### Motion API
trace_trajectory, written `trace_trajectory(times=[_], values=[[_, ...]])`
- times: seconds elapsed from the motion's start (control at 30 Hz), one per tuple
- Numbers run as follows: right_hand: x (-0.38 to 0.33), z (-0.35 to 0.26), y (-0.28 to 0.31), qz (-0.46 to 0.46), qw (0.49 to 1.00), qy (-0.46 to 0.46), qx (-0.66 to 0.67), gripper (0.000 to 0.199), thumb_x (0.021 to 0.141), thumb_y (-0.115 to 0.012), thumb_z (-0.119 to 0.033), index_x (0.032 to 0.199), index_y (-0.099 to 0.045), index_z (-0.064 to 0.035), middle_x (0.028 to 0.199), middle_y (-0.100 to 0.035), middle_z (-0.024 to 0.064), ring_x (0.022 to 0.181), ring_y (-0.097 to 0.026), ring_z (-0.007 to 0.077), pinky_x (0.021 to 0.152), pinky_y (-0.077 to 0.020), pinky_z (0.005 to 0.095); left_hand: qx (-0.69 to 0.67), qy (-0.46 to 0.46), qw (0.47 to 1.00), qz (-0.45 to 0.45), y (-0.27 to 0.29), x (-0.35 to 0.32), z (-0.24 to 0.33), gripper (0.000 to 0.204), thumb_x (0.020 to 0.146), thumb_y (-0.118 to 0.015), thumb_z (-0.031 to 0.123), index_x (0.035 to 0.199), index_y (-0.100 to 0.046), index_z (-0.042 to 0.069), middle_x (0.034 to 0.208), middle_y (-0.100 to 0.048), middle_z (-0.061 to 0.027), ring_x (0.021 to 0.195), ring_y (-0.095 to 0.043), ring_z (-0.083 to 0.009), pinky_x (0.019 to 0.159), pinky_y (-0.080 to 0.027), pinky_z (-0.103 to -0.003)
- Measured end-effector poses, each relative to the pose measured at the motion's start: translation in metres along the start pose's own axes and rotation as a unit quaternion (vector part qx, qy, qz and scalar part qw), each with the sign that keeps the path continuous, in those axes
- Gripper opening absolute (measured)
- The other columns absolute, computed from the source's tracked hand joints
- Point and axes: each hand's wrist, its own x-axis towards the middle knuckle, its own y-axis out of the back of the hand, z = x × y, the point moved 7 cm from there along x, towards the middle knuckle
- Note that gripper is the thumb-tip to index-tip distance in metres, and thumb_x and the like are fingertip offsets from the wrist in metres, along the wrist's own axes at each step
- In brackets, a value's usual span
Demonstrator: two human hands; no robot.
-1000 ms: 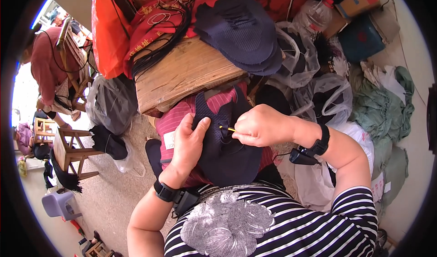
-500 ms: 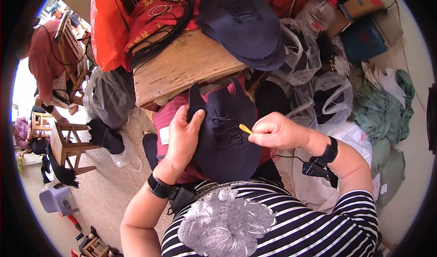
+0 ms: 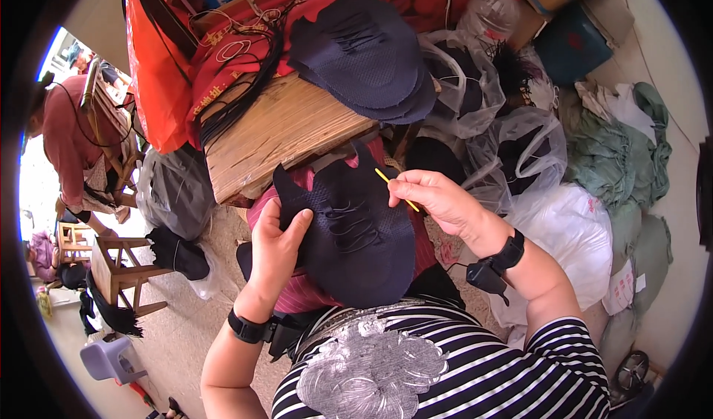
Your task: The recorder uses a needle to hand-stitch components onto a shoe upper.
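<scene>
A dark navy knit shoe upper (image 3: 364,270) lies flat over my lap, with black lace (image 3: 349,226) strung in loose loops across its middle. My left hand (image 3: 278,248) is closed on its left edge, the thumb resting on top and the fingers hidden beneath. Above the right side of the upper, my right hand (image 3: 431,200) pinches a thin yellow stick-like tool (image 3: 382,175). One end of the tool sticks out past the fingertips, and its other end shows below them. The tool's tip looks apart from the fabric.
Ahead, a wooden bench (image 3: 290,133) bears a stack of similar shoe uppers (image 3: 364,77) and a bundle of black laces (image 3: 252,85). An orange-red bag (image 3: 152,70) hangs at its left. Plastic bags (image 3: 520,152) crowd the right. A person (image 3: 74,133) sits far left near a wooden stool (image 3: 115,263).
My right hand has lifted up and back from the laces, and the yellow tool has turned, showing more of its length. My left hand still holds the shoe upper. The whole view has shifted slightly.
</scene>
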Motion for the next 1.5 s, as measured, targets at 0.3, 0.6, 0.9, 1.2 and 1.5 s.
trace_trajectory(times=[0.3,0.6,0.9,1.2,1.5], values=[[0.010,-0.004,0.000,0.022,0.996,0.068,-0.049,0.026,0.102,-0.067,-0.022,0.086,-0.071,-0.0027,0.082,-0.065,-0.0031,0.076,-0.053,0.0035,0.070,-0.0412,0.0213,0.408,-0.077,0.907,0.074,0.018,-0.003,0.013,0.031,0.089,-0.077,0.012,0.108,-0.056,0.001,0.094,-0.069,-0.0215,0.083,-0.070,-0.0371,0.072,-0.053,-0.044],[0.006,-0.016,-0.003,0.132,0.931,0.212,-0.265,0.016,0.093,-0.075,-0.021,0.087,-0.071,-0.0058,0.104,-0.062,0.0083,0.082,-0.059,0.0150,0.071,-0.0451,0.0289,0.422,-0.328,0.838,0.111,-0.012,-0.025,0.053,0.070,0.078,-0.081,-0.002,0.140,-0.050,0.006,0.130,-0.053,-0.0172,0.121,-0.054,-0.0403,0.102,-0.048,-0.045],[-0.014,-0.035,-0.045,0.150,0.854,0.328,-0.375,0.011,0.100,-0.063,-0.009,0.105,-0.056,-0.0008,0.086,-0.068,0.0156,0.077,-0.070,0.0330,0.064,-0.0536,0.0388,0.452,-0.422,0.785,0.002,-0.030,-0.020,0.054,0.020,0.078,-0.080,0.007,0.095,-0.071,0.012,0.091,-0.062,-0.0037,0.080,-0.061,-0.0235,0.072,-0.045,-0.036],[-0.003,-0.013,-0.047,0.176,0.858,0.337,-0.344,0.011,0.104,-0.058,-0.011,0.107,-0.054,-0.0010,0.085,-0.067,0.0196,0.077,-0.069,0.0383,0.065,-0.0528,0.0423,0.460,-0.328,0.824,-0.027,-0.025,-0.010,0.035,0.019,0.074,-0.081,0.006,0.084,-0.065,0.009,0.086,-0.062,-0.0033,0.078,-0.063,-0.0241,0.070,-0.049,-0.036],[-0.003,-0.012,-0.053,0.177,0.832,0.359,-0.384,0.013,0.102,-0.060,-0.010,0.108,-0.053,-0.0014,0.087,-0.066,0.0194,0.078,-0.068,0.0386,0.065,-0.0525,0.0439,0.455,-0.331,0.825,-0.062,-0.024,-0.018,0.034,0.023,0.068,-0.080,0.006,0.082,-0.062,0.011,0.084,-0.060,-0.0031,0.070,-0.058,-0.0238,0.068,-0.045,-0.038]])
